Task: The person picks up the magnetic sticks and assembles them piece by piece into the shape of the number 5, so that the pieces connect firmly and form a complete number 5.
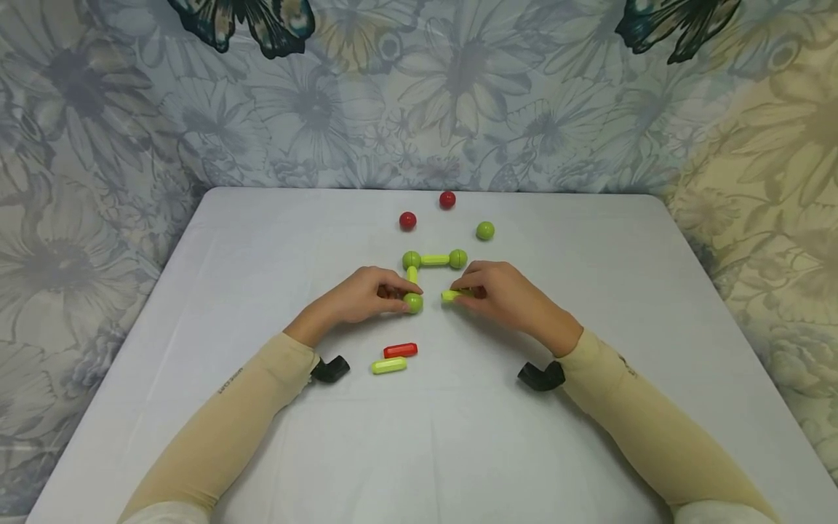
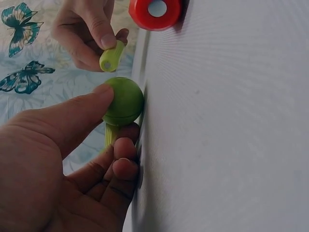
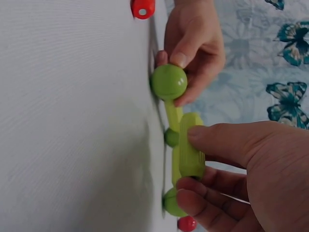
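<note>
On the white table, green balls and yellow-green rods are joined into an L shape. Its far side has a corner ball (image 1: 411, 260), a rod (image 1: 435, 260) and an end ball (image 1: 458, 258). Another rod (image 1: 412, 274) runs from the corner towards the near green ball (image 1: 414, 304). My left hand (image 1: 363, 295) holds that near ball between thumb and fingers. To its right, my right hand (image 1: 504, 295) pinches a loose yellow-green rod (image 3: 191, 150) between thumb and fingertips. A small gap separates this rod from the near ball in the left wrist view.
Nearer me lie a red rod (image 1: 401, 350) and a yellow-green rod (image 1: 389, 365), side by side. Behind the joined pieces sit two red balls, one left (image 1: 407, 221) and one farther back (image 1: 447, 200), plus a loose green ball (image 1: 485, 231). A flower-patterned cloth (image 1: 432, 94) hangs behind the table.
</note>
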{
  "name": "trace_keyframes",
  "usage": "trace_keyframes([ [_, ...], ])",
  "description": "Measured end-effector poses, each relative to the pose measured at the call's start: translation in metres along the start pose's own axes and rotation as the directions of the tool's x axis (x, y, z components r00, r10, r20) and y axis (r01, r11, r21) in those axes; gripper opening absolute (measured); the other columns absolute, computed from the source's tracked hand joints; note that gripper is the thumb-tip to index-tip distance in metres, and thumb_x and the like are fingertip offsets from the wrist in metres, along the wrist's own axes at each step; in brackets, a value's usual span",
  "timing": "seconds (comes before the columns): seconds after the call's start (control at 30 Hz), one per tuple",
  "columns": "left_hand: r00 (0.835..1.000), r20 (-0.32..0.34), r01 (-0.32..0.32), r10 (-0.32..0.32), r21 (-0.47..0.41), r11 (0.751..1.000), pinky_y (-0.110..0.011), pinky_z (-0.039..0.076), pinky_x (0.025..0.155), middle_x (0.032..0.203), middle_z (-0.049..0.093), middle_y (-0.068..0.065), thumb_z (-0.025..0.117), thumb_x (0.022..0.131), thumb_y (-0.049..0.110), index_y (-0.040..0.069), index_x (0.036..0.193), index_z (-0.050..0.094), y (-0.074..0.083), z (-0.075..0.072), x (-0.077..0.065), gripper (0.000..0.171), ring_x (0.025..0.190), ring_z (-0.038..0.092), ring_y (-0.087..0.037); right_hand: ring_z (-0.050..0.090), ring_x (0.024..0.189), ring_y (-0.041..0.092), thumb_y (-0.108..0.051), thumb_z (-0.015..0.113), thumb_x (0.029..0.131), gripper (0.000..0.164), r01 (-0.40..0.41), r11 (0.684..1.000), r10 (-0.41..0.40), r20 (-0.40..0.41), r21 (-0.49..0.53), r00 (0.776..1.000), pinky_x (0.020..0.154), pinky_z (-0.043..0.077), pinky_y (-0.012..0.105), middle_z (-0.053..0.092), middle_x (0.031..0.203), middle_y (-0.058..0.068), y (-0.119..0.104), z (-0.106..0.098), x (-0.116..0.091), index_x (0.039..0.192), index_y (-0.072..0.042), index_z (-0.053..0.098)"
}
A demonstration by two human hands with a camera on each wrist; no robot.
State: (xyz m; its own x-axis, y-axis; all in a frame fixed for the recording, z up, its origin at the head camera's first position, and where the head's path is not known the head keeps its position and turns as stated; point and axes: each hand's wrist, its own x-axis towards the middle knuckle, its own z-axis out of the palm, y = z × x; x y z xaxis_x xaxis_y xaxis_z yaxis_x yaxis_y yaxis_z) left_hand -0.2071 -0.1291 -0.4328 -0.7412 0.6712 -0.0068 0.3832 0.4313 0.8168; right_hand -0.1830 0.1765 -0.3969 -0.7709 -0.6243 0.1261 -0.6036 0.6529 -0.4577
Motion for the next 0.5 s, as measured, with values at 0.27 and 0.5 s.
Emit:
trace_keyframes([
  [0.27, 1.0, 0.01, -0.012, 0.012, 0.026, 1.0, -0.032, 0.051, 0.08, 0.105, 0.074, 0.008, 0.083, 0.099, 0.016, 0.018, 0.133, 0.08, 0.0043, -0.0015, 0.0003, 0.033, 0.088, 0.061, -0.018, 0.059, 0.078, 0.015, -0.012, 0.086, 0.095, 0.019, 0.013, 1.0, -0.012, 0.008, -0.003, 1.0, 0.07, 0.051, 0.032, 0.071, 0.101, 0.001, -0.0021, 0.0035, 0.0045, 0.115, -0.01, 0.086],
  [0.5, 1.0, 0.006, 0.011, -0.011, 0.022, 1.0, -0.033, 0.053, 0.084, 0.111, 0.075, 0.008, 0.083, 0.099, 0.017, 0.018, 0.132, 0.08, 0.0054, -0.0008, -0.0002, 0.033, 0.092, 0.063, -0.018, 0.06, 0.08, 0.017, -0.011, 0.086, 0.095, 0.019, 0.021, 1.0, -0.021, 0.001, 0.006, 1.0, 0.07, 0.052, 0.032, 0.073, 0.102, 0.001, -0.0046, 0.0066, 0.0071, 0.115, -0.01, 0.085],
])
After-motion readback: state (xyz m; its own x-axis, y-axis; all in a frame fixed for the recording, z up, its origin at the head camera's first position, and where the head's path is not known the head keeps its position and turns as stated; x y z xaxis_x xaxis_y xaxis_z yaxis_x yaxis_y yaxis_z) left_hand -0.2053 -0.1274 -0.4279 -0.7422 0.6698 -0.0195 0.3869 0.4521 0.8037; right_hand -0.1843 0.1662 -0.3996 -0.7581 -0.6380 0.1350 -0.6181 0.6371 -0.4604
